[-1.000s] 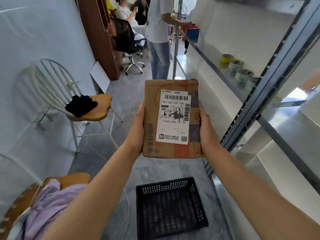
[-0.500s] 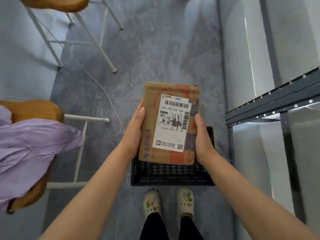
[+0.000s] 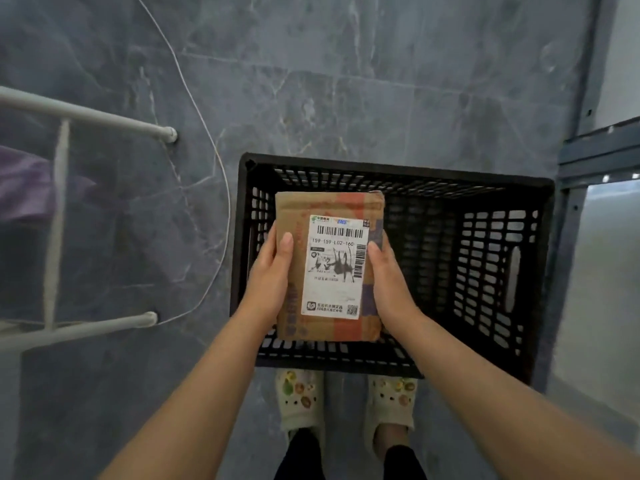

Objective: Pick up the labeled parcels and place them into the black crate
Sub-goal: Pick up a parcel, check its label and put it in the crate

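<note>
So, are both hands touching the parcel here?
Touching. The head view shows the left hand and right hand clasping the parcel by its long edges, thumbs on its face.

Grey marbled floor (image 3: 346, 81), white chair legs (image 3: 86, 114), metal shelving (image 3: 595, 154)

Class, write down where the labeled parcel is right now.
In the head view, the parcel sits centre frame, gripped between the left hand and right hand, over the left part of the crate, label up.
</note>
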`<state>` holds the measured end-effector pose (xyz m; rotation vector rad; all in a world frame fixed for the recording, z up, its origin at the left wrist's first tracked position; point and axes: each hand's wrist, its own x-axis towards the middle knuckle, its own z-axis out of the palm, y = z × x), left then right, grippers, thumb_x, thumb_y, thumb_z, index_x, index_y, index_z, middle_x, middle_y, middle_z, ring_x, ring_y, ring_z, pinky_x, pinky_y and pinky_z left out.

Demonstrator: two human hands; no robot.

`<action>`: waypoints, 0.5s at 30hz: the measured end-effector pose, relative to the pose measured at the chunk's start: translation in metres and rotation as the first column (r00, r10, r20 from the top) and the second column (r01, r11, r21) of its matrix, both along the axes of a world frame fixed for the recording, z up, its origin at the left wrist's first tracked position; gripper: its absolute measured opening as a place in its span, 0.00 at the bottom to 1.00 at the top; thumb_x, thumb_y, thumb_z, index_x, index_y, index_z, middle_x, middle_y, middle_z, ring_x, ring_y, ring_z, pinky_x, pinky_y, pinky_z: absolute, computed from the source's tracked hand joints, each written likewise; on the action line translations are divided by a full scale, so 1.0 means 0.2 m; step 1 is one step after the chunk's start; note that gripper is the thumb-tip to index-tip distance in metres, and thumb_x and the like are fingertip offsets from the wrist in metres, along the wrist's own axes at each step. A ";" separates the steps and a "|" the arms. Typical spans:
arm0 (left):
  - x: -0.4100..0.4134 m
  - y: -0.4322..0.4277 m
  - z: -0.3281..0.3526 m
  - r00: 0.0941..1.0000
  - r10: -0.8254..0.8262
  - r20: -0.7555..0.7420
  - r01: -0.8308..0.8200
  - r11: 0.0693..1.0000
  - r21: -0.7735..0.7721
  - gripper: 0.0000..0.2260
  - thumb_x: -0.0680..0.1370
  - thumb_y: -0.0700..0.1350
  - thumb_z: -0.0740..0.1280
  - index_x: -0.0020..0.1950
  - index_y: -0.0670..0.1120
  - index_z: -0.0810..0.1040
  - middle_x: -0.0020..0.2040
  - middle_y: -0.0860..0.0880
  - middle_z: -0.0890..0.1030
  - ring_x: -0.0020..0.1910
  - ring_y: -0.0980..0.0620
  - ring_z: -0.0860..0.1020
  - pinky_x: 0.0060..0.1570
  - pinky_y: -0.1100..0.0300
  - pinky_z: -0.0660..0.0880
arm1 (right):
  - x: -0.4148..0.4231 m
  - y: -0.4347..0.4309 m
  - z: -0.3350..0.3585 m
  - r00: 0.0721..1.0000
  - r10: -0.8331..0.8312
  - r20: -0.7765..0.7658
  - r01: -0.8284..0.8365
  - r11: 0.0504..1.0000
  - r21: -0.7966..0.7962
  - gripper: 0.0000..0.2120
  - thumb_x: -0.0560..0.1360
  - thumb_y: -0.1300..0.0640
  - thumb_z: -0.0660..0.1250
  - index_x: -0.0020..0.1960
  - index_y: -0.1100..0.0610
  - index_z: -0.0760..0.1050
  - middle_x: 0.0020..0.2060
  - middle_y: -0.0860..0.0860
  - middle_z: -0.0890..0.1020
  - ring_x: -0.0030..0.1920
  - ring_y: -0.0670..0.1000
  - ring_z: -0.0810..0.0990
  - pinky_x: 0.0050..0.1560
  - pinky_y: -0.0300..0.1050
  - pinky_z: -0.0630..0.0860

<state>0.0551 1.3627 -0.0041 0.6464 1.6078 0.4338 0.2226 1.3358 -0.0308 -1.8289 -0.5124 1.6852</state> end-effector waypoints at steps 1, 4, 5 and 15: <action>0.01 0.00 -0.06 0.999 0.000 -0.039 0.000 1.000 -0.007 0.24 0.78 0.63 0.55 0.73 0.59 0.64 0.52 0.68 0.77 0.48 0.73 0.75 0.48 0.74 0.71 | 0.00 0.00 -0.06 1.000 0.020 0.015 -0.020 1.000 -0.019 0.22 0.81 0.47 0.53 0.74 0.43 0.58 0.67 0.44 0.72 0.63 0.42 0.73 0.57 0.33 0.70; 0.04 0.02 -0.19 0.990 0.053 -0.133 -0.055 0.998 -0.009 0.22 0.81 0.58 0.54 0.74 0.56 0.64 0.57 0.61 0.77 0.55 0.62 0.74 0.52 0.67 0.69 | -0.03 0.02 -0.21 0.998 0.046 0.043 -0.042 0.996 -0.082 0.23 0.80 0.43 0.53 0.74 0.42 0.58 0.61 0.39 0.73 0.50 0.28 0.73 0.43 0.24 0.67; 0.05 0.04 -0.23 0.986 0.071 -0.152 -0.071 0.997 0.002 0.21 0.81 0.57 0.53 0.74 0.55 0.64 0.60 0.57 0.77 0.58 0.57 0.74 0.56 0.61 0.69 | -0.04 0.04 -0.26 0.998 0.048 0.049 -0.043 0.995 -0.089 0.23 0.80 0.42 0.53 0.74 0.42 0.59 0.59 0.38 0.73 0.47 0.27 0.72 0.42 0.24 0.67; 0.05 0.20 -0.51 0.954 0.108 -0.278 -0.095 0.994 0.059 0.18 0.83 0.51 0.54 0.72 0.52 0.68 0.57 0.53 0.78 0.50 0.57 0.76 0.47 0.63 0.71 | -0.11 0.18 -0.53 0.995 0.091 0.043 -0.085 0.989 -0.121 0.25 0.79 0.39 0.51 0.75 0.41 0.54 0.55 0.40 0.74 0.45 0.35 0.74 0.42 0.34 0.67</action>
